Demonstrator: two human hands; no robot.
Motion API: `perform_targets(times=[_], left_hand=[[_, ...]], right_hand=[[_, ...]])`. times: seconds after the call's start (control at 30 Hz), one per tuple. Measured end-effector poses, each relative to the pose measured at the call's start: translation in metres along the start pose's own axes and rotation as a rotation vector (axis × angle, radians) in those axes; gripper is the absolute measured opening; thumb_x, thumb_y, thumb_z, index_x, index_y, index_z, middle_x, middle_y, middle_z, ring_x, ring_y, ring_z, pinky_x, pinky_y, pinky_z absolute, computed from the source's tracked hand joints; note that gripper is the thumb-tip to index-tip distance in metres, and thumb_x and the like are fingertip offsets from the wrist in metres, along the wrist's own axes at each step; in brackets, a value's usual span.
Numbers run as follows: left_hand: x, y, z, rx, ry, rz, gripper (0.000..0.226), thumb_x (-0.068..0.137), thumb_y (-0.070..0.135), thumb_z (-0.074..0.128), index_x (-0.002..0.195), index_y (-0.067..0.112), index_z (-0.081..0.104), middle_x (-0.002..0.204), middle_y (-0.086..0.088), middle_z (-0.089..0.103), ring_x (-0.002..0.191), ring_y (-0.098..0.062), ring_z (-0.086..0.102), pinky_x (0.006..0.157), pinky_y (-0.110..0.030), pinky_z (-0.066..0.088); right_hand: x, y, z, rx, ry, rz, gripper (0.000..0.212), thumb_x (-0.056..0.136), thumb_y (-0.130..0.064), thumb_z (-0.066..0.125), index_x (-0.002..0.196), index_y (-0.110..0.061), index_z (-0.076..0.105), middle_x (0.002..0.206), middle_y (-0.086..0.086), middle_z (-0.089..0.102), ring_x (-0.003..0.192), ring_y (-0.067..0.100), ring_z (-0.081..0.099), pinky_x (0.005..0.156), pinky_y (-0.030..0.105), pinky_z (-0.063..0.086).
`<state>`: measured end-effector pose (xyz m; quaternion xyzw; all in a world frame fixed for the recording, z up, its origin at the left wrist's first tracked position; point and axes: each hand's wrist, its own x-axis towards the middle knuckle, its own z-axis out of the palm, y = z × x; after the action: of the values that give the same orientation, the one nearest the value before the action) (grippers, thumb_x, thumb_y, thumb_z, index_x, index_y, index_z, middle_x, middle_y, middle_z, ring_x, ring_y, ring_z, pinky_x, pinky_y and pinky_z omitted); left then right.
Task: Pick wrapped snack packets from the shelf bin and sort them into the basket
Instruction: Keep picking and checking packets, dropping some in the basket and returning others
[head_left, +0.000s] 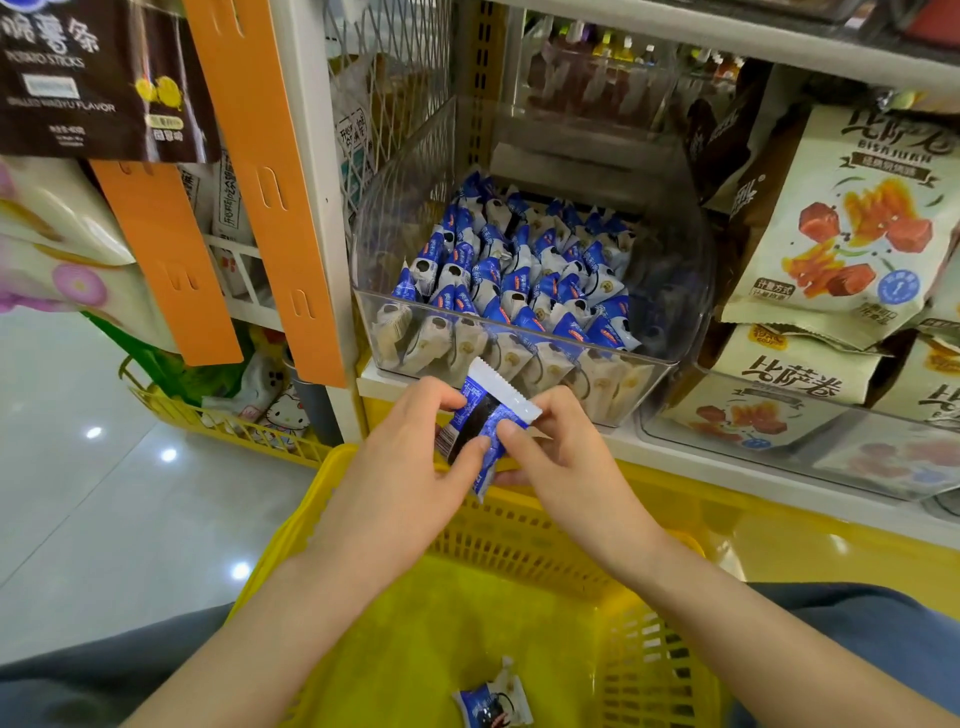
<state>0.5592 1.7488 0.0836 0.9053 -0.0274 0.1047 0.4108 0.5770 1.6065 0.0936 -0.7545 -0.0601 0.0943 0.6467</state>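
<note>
We hold one packet (485, 423) between both hands, just in front of the clear bin (519, 358) on the shelf and right above the far rim of the yellow basket (322, 493). Our left hand (410, 457) pinches the lower left part of the packet, thumb on its face, grip closed on the wrapper. Our right hand (561, 457) pinches its right edge near the crimped white seal, grip also closed on it. The packet's long axis runs steeply, from the serrated top end near the bin's front wall down toward us, its lower tip pointing into the basket.

What matters for the next move, as we judge it, is that the drop spot lies straight below and toward us: the basket floor opens under our wrists, and a second packet (491, 701) already rests there near the front. Both hands are about equally near; either could let go and the other lower the packet in. The bin holds many more, standing in tight rows.
</note>
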Motion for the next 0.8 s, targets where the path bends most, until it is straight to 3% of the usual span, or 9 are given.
perform_targets(times=[0.13,0.27,0.4,0.47,0.6,0.7,0.8], left_hand=[[0.001,0.002,-0.003,-0.028,0.001,0.017,0.013,0.087,0.028,0.058,0.099,0.026,0.053,0.093,0.014,0.059,0.083,-0.002,0.057,0.070,-0.032,0.052],[-0.002,0.005,-0.005,0.015,0.014,0.065,0.010,0.090,0.030,0.052,0.098,0.023,0.053,0.088,0.011,0.060,0.078,-0.009,0.059,0.068,-0.039,0.052],[-0.005,0.009,-0.005,-0.017,-0.023,0.060,0.021,0.086,0.042,0.044,0.096,0.026,0.052,0.085,0.017,0.056,0.079,-0.004,0.057,0.068,-0.033,0.052],[-0.004,0.006,-0.004,-0.025,-0.040,0.038,0.014,0.088,0.039,0.047,0.093,0.026,0.049,0.085,0.018,0.053,0.079,-0.003,0.055,0.067,-0.027,0.049],[-0.003,0.002,0.000,-0.017,-0.056,0.009,0.008,0.093,0.028,0.047,0.087,0.024,0.042,0.081,0.015,0.049,0.076,0.005,0.048,0.062,-0.011,0.038],[-0.003,0.002,0.001,0.016,-0.071,0.006,0.013,0.096,0.024,0.041,0.083,0.024,0.038,0.075,0.012,0.047,0.068,0.000,0.047,0.054,-0.016,0.036],[-0.001,0.001,0.001,0.067,-0.087,0.015,0.014,0.097,0.022,0.039,0.083,0.022,0.038,0.072,0.010,0.046,0.063,-0.004,0.044,0.051,-0.020,0.033]], right_hand=[[-0.002,0.004,-0.001,-0.099,-0.017,-0.058,0.010,0.093,-0.014,0.053,0.089,-0.012,0.043,0.083,-0.009,0.061,0.083,0.017,0.067,0.070,0.034,0.058],[-0.005,0.006,0.002,-0.099,-0.018,-0.078,0.011,0.091,-0.018,0.056,0.090,-0.018,0.045,0.088,-0.007,0.062,0.084,0.018,0.066,0.070,0.036,0.058],[-0.007,0.006,0.003,-0.087,-0.033,-0.090,0.014,0.089,-0.024,0.058,0.096,-0.022,0.046,0.096,-0.001,0.064,0.089,0.023,0.064,0.072,0.038,0.057],[-0.007,0.007,0.003,-0.160,-0.051,-0.137,0.018,0.089,-0.026,0.058,0.102,-0.023,0.046,0.097,-0.005,0.063,0.090,0.016,0.063,0.075,0.042,0.055],[-0.008,0.010,0.002,-0.317,-0.107,-0.219,0.033,0.085,-0.020,0.065,0.106,-0.034,0.042,0.102,-0.019,0.056,0.092,-0.001,0.057,0.075,0.024,0.053],[-0.009,0.013,0.003,-0.422,-0.138,-0.216,0.042,0.085,-0.025,0.064,0.119,-0.028,0.041,0.118,-0.013,0.053,0.106,-0.001,0.054,0.090,0.027,0.050],[-0.009,0.012,0.006,-0.400,-0.140,-0.161,0.033,0.089,-0.023,0.058,0.115,-0.029,0.039,0.116,-0.008,0.057,0.103,0.005,0.058,0.085,0.037,0.053]])
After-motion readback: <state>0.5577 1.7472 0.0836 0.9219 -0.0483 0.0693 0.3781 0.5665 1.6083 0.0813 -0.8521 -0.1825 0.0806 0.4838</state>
